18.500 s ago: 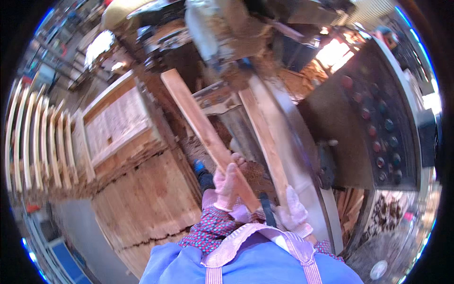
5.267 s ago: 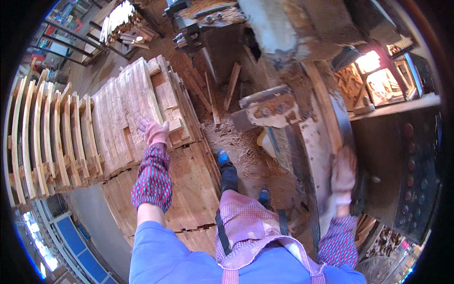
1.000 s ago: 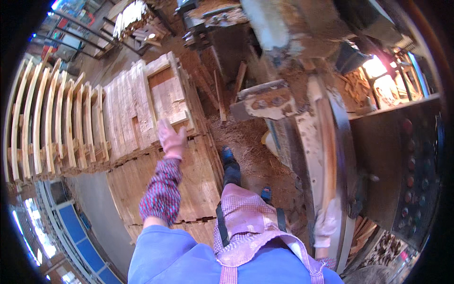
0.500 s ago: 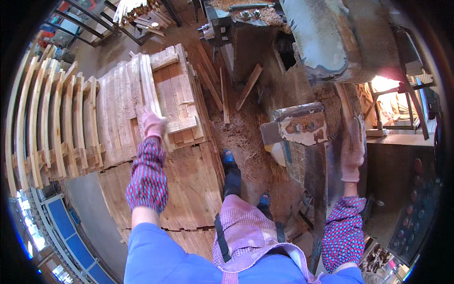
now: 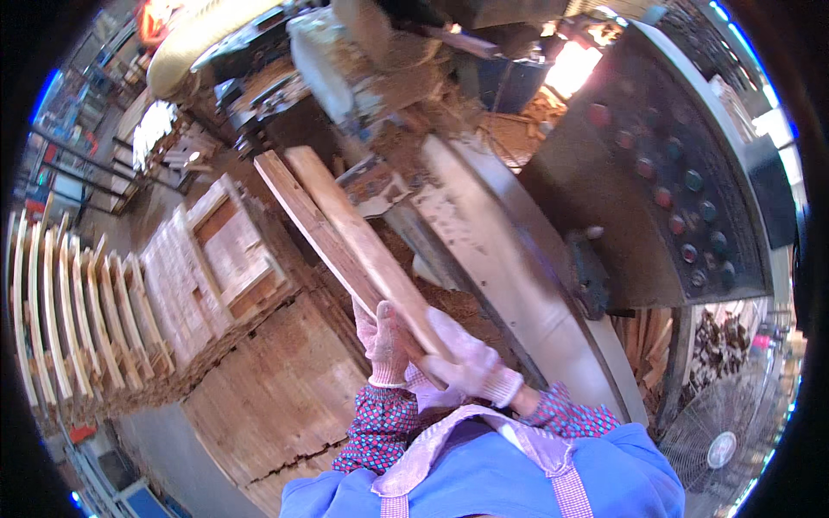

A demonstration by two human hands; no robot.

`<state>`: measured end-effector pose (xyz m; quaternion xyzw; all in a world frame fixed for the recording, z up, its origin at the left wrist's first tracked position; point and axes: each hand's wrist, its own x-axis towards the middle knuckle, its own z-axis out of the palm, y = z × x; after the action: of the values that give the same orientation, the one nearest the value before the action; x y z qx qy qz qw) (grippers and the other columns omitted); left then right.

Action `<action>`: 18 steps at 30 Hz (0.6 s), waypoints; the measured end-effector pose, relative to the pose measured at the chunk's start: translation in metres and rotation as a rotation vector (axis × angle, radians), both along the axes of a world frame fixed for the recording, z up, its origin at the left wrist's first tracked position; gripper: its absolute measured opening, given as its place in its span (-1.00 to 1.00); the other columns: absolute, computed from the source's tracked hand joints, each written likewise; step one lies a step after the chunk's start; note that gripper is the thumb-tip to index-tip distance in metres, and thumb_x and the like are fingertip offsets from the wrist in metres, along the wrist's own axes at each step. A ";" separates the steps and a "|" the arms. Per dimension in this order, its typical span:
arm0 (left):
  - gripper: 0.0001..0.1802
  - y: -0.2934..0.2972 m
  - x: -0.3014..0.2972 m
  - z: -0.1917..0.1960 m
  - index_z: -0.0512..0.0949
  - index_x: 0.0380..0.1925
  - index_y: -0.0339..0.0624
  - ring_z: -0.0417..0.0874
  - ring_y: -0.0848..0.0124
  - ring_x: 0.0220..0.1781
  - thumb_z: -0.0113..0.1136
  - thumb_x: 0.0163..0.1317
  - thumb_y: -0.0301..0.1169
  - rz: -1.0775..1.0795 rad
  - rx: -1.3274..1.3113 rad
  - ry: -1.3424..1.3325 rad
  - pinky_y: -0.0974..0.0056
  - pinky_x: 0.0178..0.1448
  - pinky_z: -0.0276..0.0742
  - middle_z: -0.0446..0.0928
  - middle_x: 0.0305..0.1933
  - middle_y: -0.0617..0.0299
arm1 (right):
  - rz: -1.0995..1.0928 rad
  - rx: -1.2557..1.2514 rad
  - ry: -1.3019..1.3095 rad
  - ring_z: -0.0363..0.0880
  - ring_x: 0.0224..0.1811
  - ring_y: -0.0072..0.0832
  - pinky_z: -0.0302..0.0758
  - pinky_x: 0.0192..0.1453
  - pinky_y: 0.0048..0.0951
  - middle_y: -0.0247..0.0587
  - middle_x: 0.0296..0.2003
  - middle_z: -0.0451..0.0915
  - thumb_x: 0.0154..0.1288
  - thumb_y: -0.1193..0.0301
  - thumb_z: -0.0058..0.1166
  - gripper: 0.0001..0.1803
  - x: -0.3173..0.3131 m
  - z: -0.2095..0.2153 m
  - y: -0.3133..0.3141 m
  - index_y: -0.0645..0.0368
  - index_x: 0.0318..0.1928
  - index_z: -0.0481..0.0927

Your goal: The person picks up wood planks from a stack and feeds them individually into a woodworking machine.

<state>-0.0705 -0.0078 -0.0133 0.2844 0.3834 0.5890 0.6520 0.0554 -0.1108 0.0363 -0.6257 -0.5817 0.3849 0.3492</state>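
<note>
Two long wooden strips lie side by side in front of my body, slanting away to the far left. My left hand, in a pale pink work glove, is closed round the left strip near its close end. The right strip has its near end in my gloved right hand, the fingers bent over it. Both strips touch or nearly touch along part of their length, and their far ends stand before the machine. My palms are partly hidden.
On the left stands a stack of boards on a large wooden block, beside a row of slats. A long metal machine bed runs at the right, below a control panel with buttons. A fan is at lower right.
My view has turned right. My left hand has left the board stack and my right hand has left the machine side; both now hold wooden strips together before me.
</note>
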 end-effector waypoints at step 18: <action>-0.26 -0.011 0.040 -0.002 0.16 0.42 -0.15 0.58 0.26 0.17 0.30 0.31 -0.37 -0.246 0.050 -0.015 0.07 0.31 0.52 0.42 0.27 0.09 | -0.139 0.356 -0.991 0.44 0.27 -0.08 0.37 0.35 -0.17 -0.04 0.28 0.43 0.36 0.34 0.00 -0.59 0.170 -0.041 0.155 0.15 0.18 0.50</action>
<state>-0.0307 -0.0184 -0.0149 0.3412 0.3260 0.5161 0.7148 0.2253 0.0439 -0.0051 -0.7006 -0.6905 -0.0855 0.1581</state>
